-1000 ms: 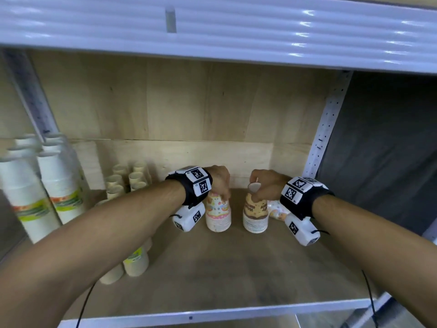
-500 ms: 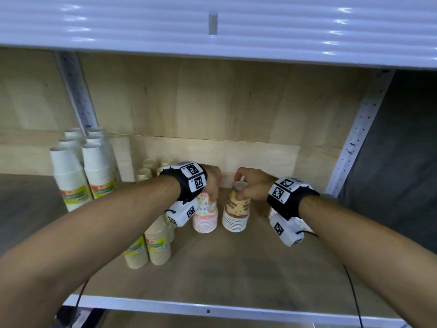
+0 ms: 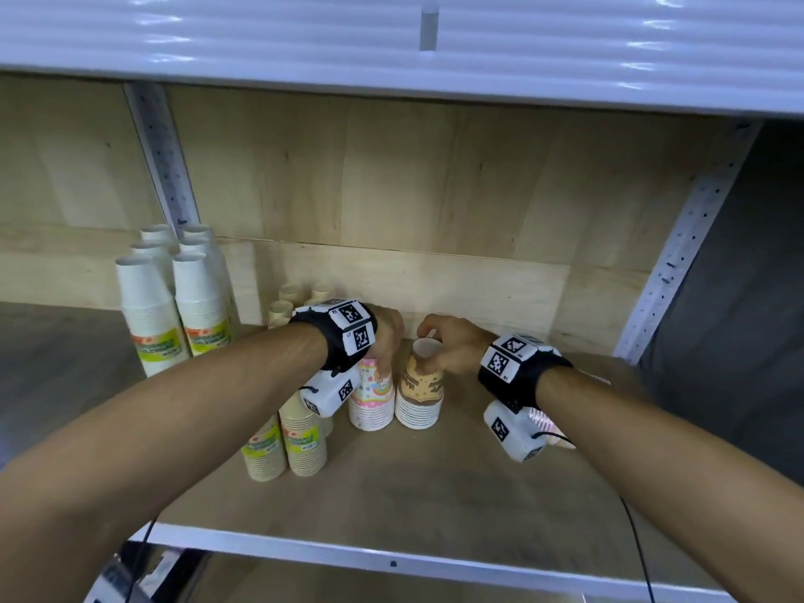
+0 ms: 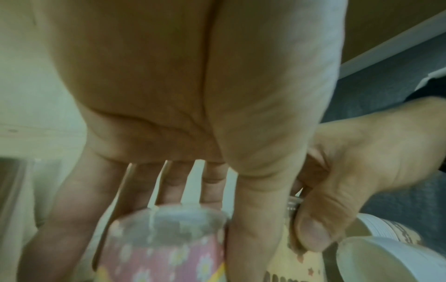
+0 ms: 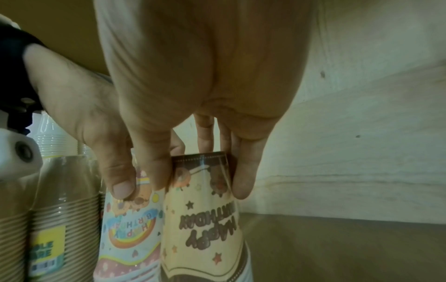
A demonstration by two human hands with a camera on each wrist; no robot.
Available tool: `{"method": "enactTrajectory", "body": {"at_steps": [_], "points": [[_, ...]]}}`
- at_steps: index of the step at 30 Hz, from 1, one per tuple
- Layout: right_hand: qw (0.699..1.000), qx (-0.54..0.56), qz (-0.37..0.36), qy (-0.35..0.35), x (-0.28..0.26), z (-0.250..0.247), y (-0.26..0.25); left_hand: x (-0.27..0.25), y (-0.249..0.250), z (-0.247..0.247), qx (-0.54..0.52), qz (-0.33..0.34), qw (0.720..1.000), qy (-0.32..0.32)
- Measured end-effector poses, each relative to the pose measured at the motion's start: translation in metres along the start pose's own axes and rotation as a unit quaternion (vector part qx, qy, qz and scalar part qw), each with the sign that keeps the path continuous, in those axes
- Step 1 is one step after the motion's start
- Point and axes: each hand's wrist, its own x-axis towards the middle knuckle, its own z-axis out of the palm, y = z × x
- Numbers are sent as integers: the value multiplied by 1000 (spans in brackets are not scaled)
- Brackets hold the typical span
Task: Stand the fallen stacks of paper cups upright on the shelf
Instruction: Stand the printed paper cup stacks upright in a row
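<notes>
left hand (image 3: 385, 337) hiding pink stack (image 3: 370, 400) top, fallen stack (image 3: 544, 424) mostly hidden behind right wrist

Two short stacks of party cups sit rim-down and upright mid-shelf, right next to each other. The pink stack (image 3: 371, 396) has a rainbow, daisies and "Happy Birthday" print. The cream stack (image 3: 420, 396) has brown trim, stars and the same wording in brown. Another stack (image 3: 549, 424) lies on its side off to the right, mostly hidden.
</notes>
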Motion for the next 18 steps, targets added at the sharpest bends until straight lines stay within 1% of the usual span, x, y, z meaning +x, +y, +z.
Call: {"method": "enactTrajectory", "body": {"at_steps": [1,2,4,5,7,9,11,14,16,18], "points": [[1000,3,-1,1,-2,0,0,0,0,-1,-14,-5,1000,-21],[1000,9,-2,-1,-3,-1,1,0,2,-4,-17,-1,1000,-18],[1000,13,2,-11,-8,-7,3,-6,6,-14,-58,-8,998,-14],[1000,8,9,-15,-12,-13,6,-8,8,-19,-72,-10,997,5],[999,1,30,-16,-22,-30,17,-12,16,-30,-68,-14,994,80],[998,-15,59,2,-34,-50,35,-11,31,-43,-74,20,988,135],[995,-28,97,26,-50,-69,57,-9,54,-53,-81,65,982,157],[985,-31,164,50,-77,-88,90,-6,97,-55,-99,125,978,133],[979,-53,192,47,-92,-92,112,-7,131,-46,-118,168,973,103],[973,-85,213,38,-106,-89,134,-9,163,-29,-114,213,968,72]]}}
